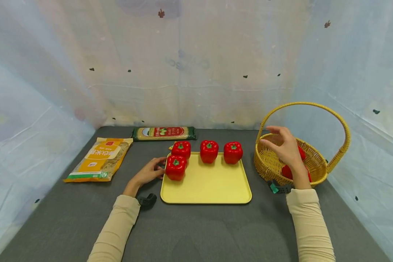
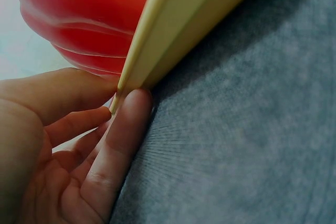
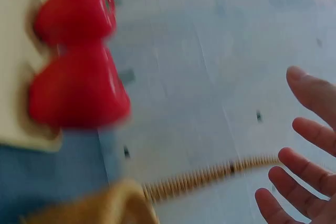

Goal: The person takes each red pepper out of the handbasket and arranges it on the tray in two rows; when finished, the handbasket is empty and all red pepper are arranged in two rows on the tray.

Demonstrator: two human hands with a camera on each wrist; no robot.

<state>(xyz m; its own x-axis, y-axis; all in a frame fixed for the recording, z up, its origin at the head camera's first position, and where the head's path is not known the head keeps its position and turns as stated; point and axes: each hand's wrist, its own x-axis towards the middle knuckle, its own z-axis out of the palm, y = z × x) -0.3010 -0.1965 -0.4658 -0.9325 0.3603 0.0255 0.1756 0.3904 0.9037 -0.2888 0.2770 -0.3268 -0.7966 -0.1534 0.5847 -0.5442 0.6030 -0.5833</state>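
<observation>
My left hand pinches the left rim of a yellow tray; in the left wrist view the thumb and fingers meet at the tray's edge. Right beside those fingers sits a red bell pepper on the tray, with another pepper just behind it. Two more bell peppers, one in the middle and one to the right, stand along the back rim. Over the wicker basket my right hand hovers with fingers spread apart, holding nothing. Red things lie inside the basket, partly hidden by the arm.
An orange and clear food bag lies at the left of the dark table. A long green packet lies along the back edge. The basket's tall arched handle rises around the right hand. Pale curtains surround the table.
</observation>
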